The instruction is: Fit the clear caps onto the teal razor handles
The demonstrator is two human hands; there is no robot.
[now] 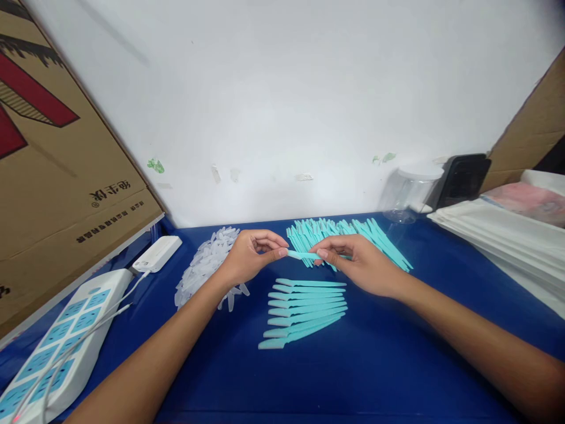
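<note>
Head view: left hand [251,254] and right hand [357,262] pinch one teal razor [304,255]; seven capped razors [304,312] lie below, in a row.

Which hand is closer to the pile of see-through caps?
Left. The left hand hovers right at the pile of clear caps; the right hand is farther off, by the teal pile.

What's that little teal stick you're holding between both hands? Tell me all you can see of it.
The teal stick is a slim, flat plastic-looking piece, one end paler, perhaps capped. It lies level above the blue table. The left hand pinches its pale end in its fingertips; the right hand holds the other end, hiding it. Finer detail is too small to tell.
</note>
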